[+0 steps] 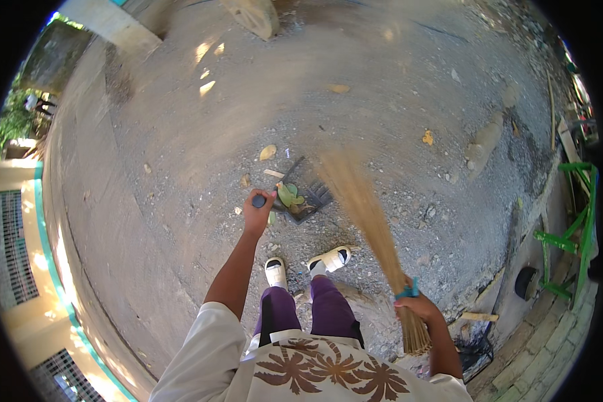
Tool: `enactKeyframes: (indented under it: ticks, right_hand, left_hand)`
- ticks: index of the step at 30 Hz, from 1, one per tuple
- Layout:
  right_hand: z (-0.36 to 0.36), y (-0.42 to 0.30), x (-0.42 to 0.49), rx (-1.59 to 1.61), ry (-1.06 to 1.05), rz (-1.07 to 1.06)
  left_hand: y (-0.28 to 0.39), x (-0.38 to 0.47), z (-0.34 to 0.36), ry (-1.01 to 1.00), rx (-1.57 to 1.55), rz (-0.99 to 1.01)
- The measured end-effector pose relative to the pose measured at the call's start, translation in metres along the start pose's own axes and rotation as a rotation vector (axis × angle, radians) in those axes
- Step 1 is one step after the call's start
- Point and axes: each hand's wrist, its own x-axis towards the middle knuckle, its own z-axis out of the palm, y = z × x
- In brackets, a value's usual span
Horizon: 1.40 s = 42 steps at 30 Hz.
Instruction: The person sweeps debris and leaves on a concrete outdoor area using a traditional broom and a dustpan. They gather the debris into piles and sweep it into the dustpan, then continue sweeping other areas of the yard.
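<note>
My left hand (258, 213) is closed on the dark round-ended handle (258, 201) of a dustpan. Below it the black dustpan (301, 217) rests on the gravelly ground, holding green leaves (287, 193) and some brown debris. In my right hand (416, 305) is a stick broom (377, 226), gripped near its tied end beside a blue-green binding (407, 289). The broom's blurred tips reach down just right of the dustpan. A yellow leaf (268, 152) and a pale flat piece (274, 173) lie beyond the pan.
Yellow leaves (427, 137) and small stones are scattered about. A green metal frame (578, 236) stands at the right by a block edging (542, 346). At the left is a building wall (27, 311) with grilles. A pale pillar (115, 25) rises at the upper left; a person (39, 104) is far off.
</note>
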Motion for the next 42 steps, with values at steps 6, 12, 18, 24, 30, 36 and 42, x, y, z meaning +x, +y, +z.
enactKeyframes:
  ticks: [6,12,18,24,30,36,42]
  right_hand:
    - [-0.005,-0.018,0.046,-0.126,0.245,-0.199]
    - [0.064,-0.086,0.126,-0.088,0.146,-0.491]
    - [0.154,-0.143,0.222,-0.158,0.139,-0.499]
    - [0.221,-0.044,0.293,-0.538,0.126,-0.408]
    - [0.238,0.021,0.155,-0.668,-0.181,-0.109]
    - [0.217,-0.037,0.077,-0.557,0.054,-0.105]
    - [0.227,0.040,0.222,-0.489,0.147,-0.123]
  left_hand:
    - [0.009,-0.036,-0.075,0.114,-0.147,-0.255]
    - [0.006,-0.088,-0.170,0.239,-0.222,-0.342]
    - [-0.014,-0.119,-0.244,0.363,-0.176,-0.383]
    - [-0.043,-0.124,-0.286,0.448,-0.133,-0.381]
    - [-0.089,-0.127,-0.329,0.489,-0.140,-0.305]
    - [-0.099,-0.111,-0.333,0.377,-0.086,-0.285]
    - [-0.108,-0.098,-0.324,0.250,-0.017,-0.263]
